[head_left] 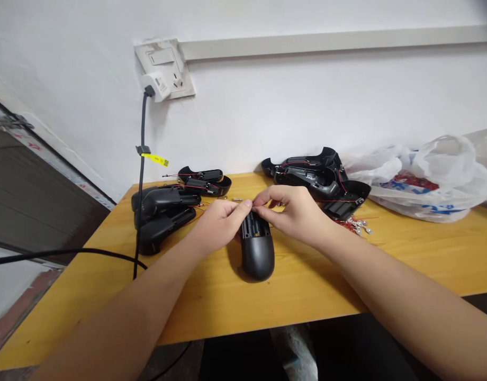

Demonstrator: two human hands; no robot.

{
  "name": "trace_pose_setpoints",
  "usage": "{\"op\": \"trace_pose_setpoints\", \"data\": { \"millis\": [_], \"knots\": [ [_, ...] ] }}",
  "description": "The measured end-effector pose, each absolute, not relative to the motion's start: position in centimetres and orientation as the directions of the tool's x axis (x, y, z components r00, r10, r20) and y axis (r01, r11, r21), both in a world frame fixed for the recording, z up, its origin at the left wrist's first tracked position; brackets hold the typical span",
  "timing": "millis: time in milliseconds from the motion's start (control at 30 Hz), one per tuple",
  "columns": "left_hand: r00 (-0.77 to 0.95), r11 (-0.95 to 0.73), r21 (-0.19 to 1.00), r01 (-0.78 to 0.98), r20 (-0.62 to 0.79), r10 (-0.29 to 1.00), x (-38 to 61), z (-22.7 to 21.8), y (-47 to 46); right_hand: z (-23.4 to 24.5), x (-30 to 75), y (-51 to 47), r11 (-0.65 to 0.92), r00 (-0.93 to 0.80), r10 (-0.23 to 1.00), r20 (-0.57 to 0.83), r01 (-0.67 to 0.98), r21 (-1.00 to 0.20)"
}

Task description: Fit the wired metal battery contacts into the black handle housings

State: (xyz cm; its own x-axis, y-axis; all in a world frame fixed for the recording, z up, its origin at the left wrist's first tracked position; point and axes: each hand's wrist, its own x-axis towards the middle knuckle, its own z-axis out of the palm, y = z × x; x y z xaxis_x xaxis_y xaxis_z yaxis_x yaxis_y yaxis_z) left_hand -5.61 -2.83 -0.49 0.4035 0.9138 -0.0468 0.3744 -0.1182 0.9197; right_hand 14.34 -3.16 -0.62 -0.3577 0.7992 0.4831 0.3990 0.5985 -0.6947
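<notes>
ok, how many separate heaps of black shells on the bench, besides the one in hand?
3. Front-left heap by the cable; back-left heap near the wall; right heap beside the plastic bag. Overlapping shells may hide more.

On the yellow wooden bench (307,286) lies a black rounded plastic shell (257,248), its open end facing the white wall, and the left hand (217,225) and right hand (295,211) meet at that end, their fingers (243,206) pinched together just above it. More black plastic shells sit in a pile at the left (164,211) and another at the right (318,177), beside a white crumpled plastic bag (426,177). A black cable (141,174) hangs from the white wall socket (164,69).
</notes>
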Motion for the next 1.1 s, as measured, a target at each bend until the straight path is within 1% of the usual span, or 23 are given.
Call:
{"op": "trace_pose_setpoints", "data": {
  "millis": [67, 133, 200, 267, 367, 467, 600, 667, 767, 933, 1100],
  "knots": [
    [0.385, -0.127, 0.906, 0.404, -0.042, 0.922, -5.6, -0.5, -2.8, -0.8, 14.4, -2.8, 0.476, -0.304, 0.87, 0.389, 0.307, -0.824],
    [0.374, -0.127, 0.902, 0.413, -0.04, 0.927, -5.7, -0.4, -2.8, -0.7, 14.6, -2.5, 0.31, -0.265, 0.93, 0.253, 0.201, -0.929],
    [0.376, -0.106, 0.914, 0.392, -0.054, 0.925, -5.7, -0.4, -2.8, -0.4, 14.8, -2.3, 0.171, -0.3, 0.947, 0.119, 0.155, -0.973],
    [0.382, -0.079, 0.928, 0.363, -0.071, 0.921, -5.8, -0.4, -2.7, 0.1, 15.2, -2.2, 0.109, -0.377, 0.925, 0.043, 0.155, -0.982],
    [0.392, -0.093, 0.927, 0.363, -0.061, 0.918, -5.9, -0.4, -2.8, 0.5, 15.4, -2.2, 0.106, -0.444, 0.895, 0.045, 0.113, -0.988],
    [0.424, -0.126, 0.923, 0.363, -0.043, 0.905, -6.1, -0.1, -2.9, 0.6, 15.4, -2.2, 0.112, -0.441, 0.895, 0.066, 0.08, -0.99],
    [0.497, -0.106, 0.949, 0.295, -0.058, 0.866, -6.2, 0.5, -3.2, 0.6, 15.2, -2.3, 0.146, -0.422, 0.9, 0.109, 0.056, -0.988],
    [0.512, -0.129, 0.941, 0.313, -0.052, 0.858, -6.2, 0.8, -3.3, 0.6, 15.1, -2.4, 0.146, -0.416, 0.902, 0.112, 0.051, -0.988],
    [0.512, -0.162, 0.921, 0.355, -0.047, 0.858, -6.1, 1.1, -3.4, 0.4, 15.0, -2.4, 0.145, -0.399, 0.911, 0.1, 0.084, -0.986],
    [0.529, -0.181, 0.91, 0.374, -0.049, 0.847, -6.1, 0.9, -3.3, -0.2, 14.8, -2.3, 0.192, -0.376, 0.919, 0.118, 0.166, -0.967],
    [0.507, -0.201, 0.879, 0.433, -0.054, 0.86, -5.9, 0.9, -3.1, -0.5, 14.3, -2.5, 0.189, -0.351, 0.927, 0.128, 0.145, -0.971]
  ]
}}
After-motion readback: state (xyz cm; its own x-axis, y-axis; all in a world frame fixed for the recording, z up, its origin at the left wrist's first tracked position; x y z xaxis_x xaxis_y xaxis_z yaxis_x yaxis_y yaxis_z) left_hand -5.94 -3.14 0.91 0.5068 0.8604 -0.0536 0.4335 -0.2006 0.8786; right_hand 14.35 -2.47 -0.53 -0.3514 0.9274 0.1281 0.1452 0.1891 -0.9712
